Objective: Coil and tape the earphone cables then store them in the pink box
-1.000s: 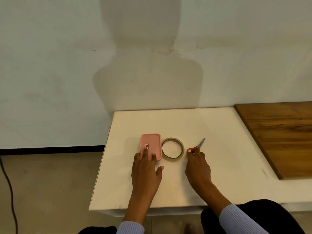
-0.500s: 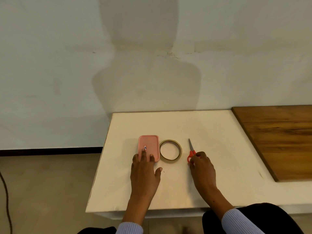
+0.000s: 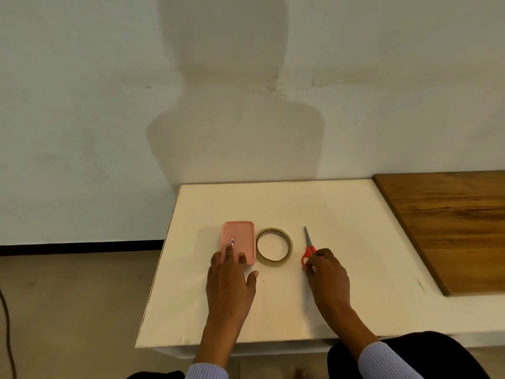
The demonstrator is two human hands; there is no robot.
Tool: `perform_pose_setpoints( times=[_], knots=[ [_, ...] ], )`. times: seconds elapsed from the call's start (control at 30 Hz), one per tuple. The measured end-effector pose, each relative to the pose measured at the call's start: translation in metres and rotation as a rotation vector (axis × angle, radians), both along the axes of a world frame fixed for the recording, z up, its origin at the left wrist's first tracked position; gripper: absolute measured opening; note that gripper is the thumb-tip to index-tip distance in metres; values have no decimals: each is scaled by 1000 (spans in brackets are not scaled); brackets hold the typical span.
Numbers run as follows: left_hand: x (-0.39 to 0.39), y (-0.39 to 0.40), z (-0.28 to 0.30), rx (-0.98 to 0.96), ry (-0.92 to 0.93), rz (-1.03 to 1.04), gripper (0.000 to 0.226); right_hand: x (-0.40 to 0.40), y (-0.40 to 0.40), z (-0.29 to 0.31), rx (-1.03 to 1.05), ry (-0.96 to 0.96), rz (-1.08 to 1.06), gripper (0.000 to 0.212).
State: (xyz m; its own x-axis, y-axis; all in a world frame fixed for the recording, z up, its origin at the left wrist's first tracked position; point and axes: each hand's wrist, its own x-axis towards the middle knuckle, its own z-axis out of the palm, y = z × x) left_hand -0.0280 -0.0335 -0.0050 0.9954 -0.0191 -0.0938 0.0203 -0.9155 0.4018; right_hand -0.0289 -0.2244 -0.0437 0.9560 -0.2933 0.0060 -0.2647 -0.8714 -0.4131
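Two hands work: left hand rests flat-fingered on the light, stiff pink box, at nine o'clock of the tape; right hand pinches the scissors' handles. No earphones visible.

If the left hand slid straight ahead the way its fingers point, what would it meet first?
The left hand already rests its fingertips on the pink box; going on, it would probably push that box toward the wall.

Left hand flat, right hand curled.
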Motion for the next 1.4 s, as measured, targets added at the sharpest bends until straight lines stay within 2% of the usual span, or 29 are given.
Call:
perform_pose_setpoints(
  times=[0.33, 0.8, 1.0, 1.17, 1.4],
  knots=[
    [4, 4, -4, -28, -5, 35, 55, 0, 0, 1, -1, -15, 20, 24],
    [1, 3, -1, -128, -75, 77, 47, -2, 2, 2, 2, -75, -5, 21],
    [1, 2, 4, -102, -172, 38, 50, -3, 9, 0, -54, -225, 33, 17],
    [-7, 1, -2, -37, -287, -32, 58, -5, 15, 7, -154, -403, 103, 35],
    [-1, 17, 16, 60, -424, -11, 62, -1, 13, 23, -219, -453, 217, 53]
  ],
)
